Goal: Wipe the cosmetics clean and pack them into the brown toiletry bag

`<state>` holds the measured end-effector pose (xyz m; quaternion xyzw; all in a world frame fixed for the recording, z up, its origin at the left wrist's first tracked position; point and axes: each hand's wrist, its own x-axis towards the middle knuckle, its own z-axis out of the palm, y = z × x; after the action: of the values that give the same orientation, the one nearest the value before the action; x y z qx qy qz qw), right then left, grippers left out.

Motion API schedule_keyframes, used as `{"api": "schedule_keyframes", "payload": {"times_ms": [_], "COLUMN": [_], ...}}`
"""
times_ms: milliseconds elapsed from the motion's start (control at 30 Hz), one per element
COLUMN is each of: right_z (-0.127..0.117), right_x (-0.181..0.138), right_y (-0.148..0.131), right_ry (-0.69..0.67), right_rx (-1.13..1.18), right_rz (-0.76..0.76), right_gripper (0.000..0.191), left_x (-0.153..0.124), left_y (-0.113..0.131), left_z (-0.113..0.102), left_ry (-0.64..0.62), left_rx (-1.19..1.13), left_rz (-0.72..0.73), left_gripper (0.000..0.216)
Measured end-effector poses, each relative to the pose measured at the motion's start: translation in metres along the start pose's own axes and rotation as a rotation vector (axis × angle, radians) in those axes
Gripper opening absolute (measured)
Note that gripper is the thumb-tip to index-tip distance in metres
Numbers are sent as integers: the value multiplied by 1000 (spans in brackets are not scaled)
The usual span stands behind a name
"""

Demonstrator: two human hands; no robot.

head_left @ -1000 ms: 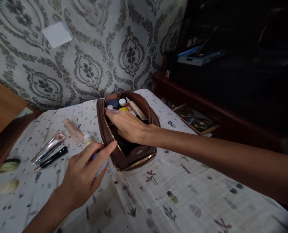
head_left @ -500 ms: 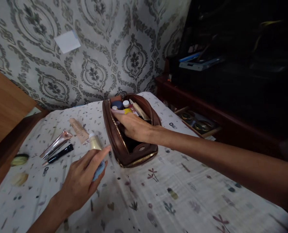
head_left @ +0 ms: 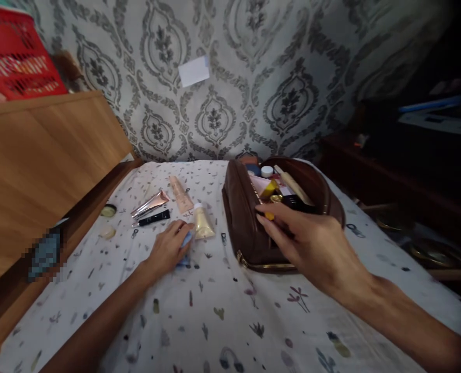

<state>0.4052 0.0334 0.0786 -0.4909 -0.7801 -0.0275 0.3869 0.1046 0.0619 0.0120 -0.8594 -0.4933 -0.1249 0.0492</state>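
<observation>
A brown zip pouch point(head_left: 246, 217) stands open on the patterned cloth, packed with tubes and small jars. My right hand point(head_left: 304, 235) rests on its near rim, fingers curled over the opening and touching the edge; whether it grips anything is unclear. My left hand point(head_left: 170, 248) lies on the cloth to the pouch's left, fingers closed over a small blue item point(head_left: 185, 243). Just beyond its fingertips lies a cream tube with a white cap point(head_left: 203, 223).
Left of the cream tube lie a beige tube point(head_left: 180, 194), a metallic pink tube point(head_left: 150, 203) and a black pencil-like stick point(head_left: 153, 218). A wooden headboard point(head_left: 39, 160) rises at the left with a red basket point(head_left: 16, 57) on top. Dark furniture stands at the right.
The view swung left, so pouch and hands sit further right. My left hand moved away from the pouch toward the tubes with the blue item. My right hand drew back to the pouch's near rim.
</observation>
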Motion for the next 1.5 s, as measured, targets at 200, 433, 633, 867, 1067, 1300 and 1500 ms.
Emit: {"api": "schedule_keyframes", "payload": {"times_ms": [200,433,633,867,1067,1300,1500], "right_z": [13,53,83,100,98,106,97], "right_x": [-27,-43,-51,-69,-81,-82,-77], "right_y": [-24,-54,-77,-82,-80,-86,-83], "right_ry": [-3,-243,-422,-413,-415,-575,-270], "right_rx": [43,275,470,766,995,1511,1306], "right_rz": [-137,-72,143,445,416,572,422], "right_gripper": [23,27,20,20,65,62,36], "left_x": [8,6,0,1,-3,-17,-38], "left_y": [-54,-89,-93,-59,38,75,94], "left_z": [8,14,9,-19,-46,-26,-12], "left_ry": [18,-62,-80,267,219,129,165], "left_rx": [218,250,223,-285,-1509,-1692,-1298], "left_rz": [-234,-389,-254,-356,-679,-746,-760], "left_gripper": [36,39,36,31,49,50,57]}}
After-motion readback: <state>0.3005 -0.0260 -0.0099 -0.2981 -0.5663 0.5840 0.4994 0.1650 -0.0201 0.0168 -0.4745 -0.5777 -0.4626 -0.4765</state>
